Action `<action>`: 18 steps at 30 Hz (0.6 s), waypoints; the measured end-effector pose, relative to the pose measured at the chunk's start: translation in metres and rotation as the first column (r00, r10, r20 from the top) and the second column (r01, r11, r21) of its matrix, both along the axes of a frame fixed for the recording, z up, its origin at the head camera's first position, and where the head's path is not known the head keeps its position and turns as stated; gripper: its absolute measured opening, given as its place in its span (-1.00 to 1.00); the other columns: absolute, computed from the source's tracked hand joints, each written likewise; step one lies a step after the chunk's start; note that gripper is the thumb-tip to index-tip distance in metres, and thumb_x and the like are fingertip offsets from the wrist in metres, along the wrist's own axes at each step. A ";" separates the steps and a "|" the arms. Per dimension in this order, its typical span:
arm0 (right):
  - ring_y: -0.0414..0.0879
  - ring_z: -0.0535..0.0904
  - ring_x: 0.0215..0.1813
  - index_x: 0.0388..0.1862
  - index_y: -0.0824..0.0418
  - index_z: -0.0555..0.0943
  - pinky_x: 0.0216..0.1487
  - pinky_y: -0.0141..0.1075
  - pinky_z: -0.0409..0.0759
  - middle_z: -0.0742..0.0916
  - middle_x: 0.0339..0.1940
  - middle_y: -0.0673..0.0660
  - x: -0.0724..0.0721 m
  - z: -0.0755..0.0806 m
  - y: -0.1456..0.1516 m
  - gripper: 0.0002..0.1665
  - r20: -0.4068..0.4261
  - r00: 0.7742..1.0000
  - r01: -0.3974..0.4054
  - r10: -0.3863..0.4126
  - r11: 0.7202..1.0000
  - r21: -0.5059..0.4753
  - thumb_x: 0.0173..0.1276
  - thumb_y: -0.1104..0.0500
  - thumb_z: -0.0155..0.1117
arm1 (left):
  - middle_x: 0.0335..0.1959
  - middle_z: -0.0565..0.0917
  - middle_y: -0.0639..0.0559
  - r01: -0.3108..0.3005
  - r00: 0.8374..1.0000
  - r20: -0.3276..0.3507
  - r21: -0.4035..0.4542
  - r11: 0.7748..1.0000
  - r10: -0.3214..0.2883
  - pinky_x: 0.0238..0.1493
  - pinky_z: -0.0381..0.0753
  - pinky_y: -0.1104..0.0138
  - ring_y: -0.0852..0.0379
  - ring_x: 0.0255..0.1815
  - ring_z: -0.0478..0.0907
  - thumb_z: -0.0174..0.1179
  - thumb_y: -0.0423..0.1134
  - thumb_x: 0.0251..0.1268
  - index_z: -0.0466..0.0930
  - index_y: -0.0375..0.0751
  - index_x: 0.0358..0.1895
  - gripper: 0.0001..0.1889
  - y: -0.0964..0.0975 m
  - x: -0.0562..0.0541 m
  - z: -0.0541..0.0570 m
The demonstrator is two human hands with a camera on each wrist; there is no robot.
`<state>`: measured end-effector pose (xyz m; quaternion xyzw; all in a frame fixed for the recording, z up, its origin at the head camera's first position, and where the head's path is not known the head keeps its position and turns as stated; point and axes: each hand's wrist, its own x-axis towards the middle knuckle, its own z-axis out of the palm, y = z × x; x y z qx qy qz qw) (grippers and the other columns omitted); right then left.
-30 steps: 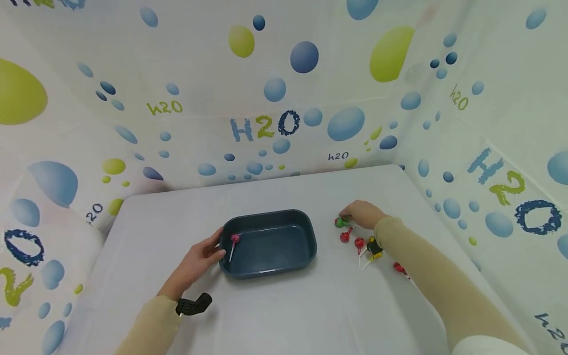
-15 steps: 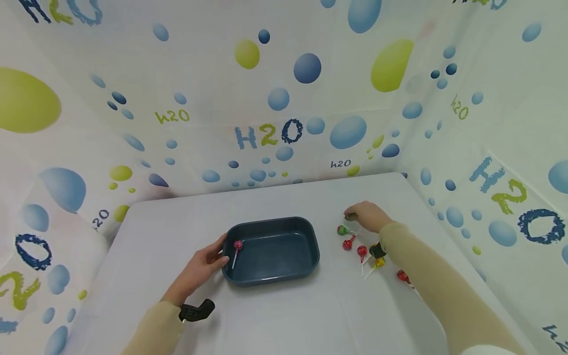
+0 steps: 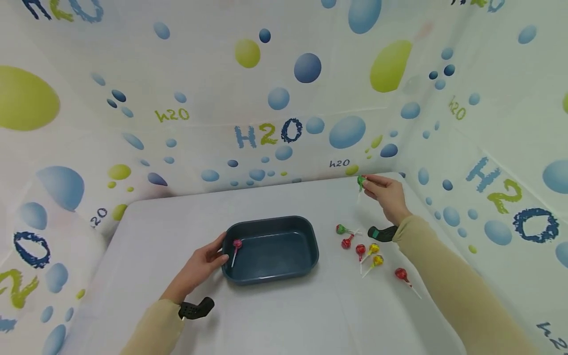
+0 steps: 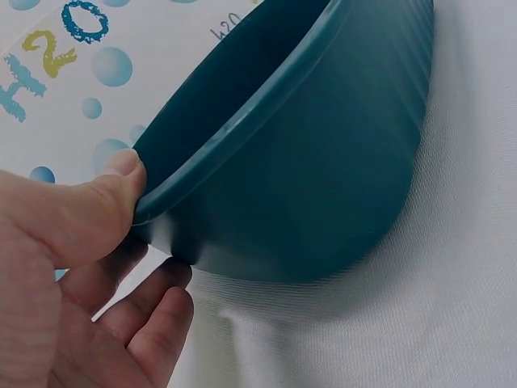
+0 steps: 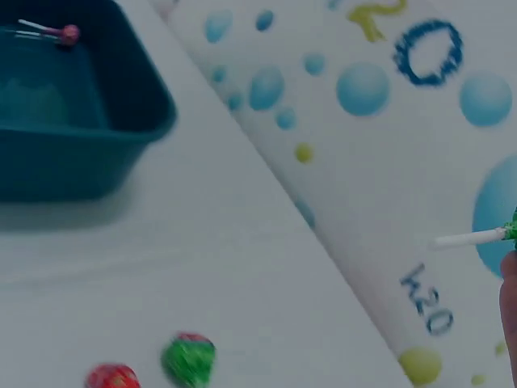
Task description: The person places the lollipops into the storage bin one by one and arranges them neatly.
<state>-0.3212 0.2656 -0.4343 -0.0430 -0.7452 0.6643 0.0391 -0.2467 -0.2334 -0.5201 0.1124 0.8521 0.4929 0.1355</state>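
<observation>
My left hand (image 3: pixel 201 266) grips the left end of a dark teal tray (image 3: pixel 270 278); in the left wrist view the thumb (image 4: pixel 121 174) hooks over the rim and the fingers lie against the outer wall. Inside the tray, near its left end, lies a pink lollipop (image 3: pixel 237 244). My right hand (image 3: pixel 388 195) is raised above the back right of the table and pinches a green lollipop (image 3: pixel 361 180) by its head, stick pointing down. In the right wrist view only the white stick (image 5: pixel 468 239) and a fingertip show at the right edge.
Right of the tray lie another green lollipop (image 3: pixel 340 229), a red one (image 3: pixel 346 243), a second red one (image 3: pixel 360 250), two yellow ones (image 3: pixel 377 260) and, farther right, a third red lollipop (image 3: pixel 401 274). White table cloth (image 3: pixel 284 320) surrounds them; patterned curtains stand behind and beside.
My right hand has lifted a green lollipop from the group and moved it up and away toward the table's back edge. The left hand stays on the tray.
</observation>
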 end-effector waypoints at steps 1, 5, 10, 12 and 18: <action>-0.47 0.70 -0.11 0.42 0.45 0.45 0.03 -0.57 0.69 0.72 -0.11 -0.22 0.001 0.001 -0.008 -0.39 -0.013 1.000 -0.022 0.022 1.000 0.018 0.52 0.15 0.26 | 0.65 0.06 -0.30 0.001 1.000 -0.002 0.001 1.000 -0.001 0.47 0.35 -0.01 -0.35 0.56 0.25 0.13 -0.32 0.55 0.00 -0.23 0.65 -0.27 -0.001 0.000 0.000; -0.35 0.72 -0.05 0.32 0.38 0.57 0.12 -0.40 0.74 0.77 0.07 0.06 0.003 0.001 -0.057 -0.49 -0.025 0.991 -0.129 0.134 0.983 0.133 0.50 0.14 0.30 | 0.65 0.08 -0.30 -0.003 1.000 -0.007 0.002 1.000 0.003 0.47 0.34 -0.02 -0.35 0.56 0.25 0.13 -0.31 0.55 0.01 -0.22 0.65 -0.28 -0.002 0.000 0.001; -0.09 0.77 0.00 0.13 0.31 0.71 0.14 -0.14 0.78 0.78 0.11 0.26 0.004 -0.005 -0.145 -0.64 0.086 0.948 -0.320 0.308 0.914 0.251 0.43 0.18 0.38 | 0.65 0.09 -0.30 -0.010 1.000 0.000 0.005 1.000 0.010 0.48 0.35 -0.04 -0.36 0.56 0.25 0.14 -0.30 0.54 0.02 -0.17 0.65 -0.27 -0.005 -0.001 0.002; -0.05 0.79 -0.06 0.04 0.30 0.75 0.06 -0.15 0.81 0.81 0.02 0.24 0.004 -0.011 -0.179 -0.70 0.133 0.917 -0.399 0.377 0.863 0.308 0.39 0.20 0.41 | 0.65 0.08 -0.30 -0.013 1.000 0.005 0.009 1.000 0.013 0.48 0.35 -0.04 -0.36 0.56 0.24 0.14 -0.30 0.54 0.02 -0.17 0.65 -0.27 -0.005 -0.001 0.002; -0.20 0.72 -0.43 -0.25 0.28 0.82 -0.31 -0.40 0.75 0.84 -0.34 0.11 -0.001 -0.040 -0.249 -0.84 0.208 0.849 -0.516 0.485 0.679 0.523 0.31 0.21 0.42 | 0.65 0.10 -0.29 -0.030 0.999 0.035 0.048 0.998 0.028 0.49 0.35 -0.03 -0.34 0.57 0.24 0.15 -0.33 0.53 0.05 -0.16 0.65 -0.28 -0.003 0.000 -0.001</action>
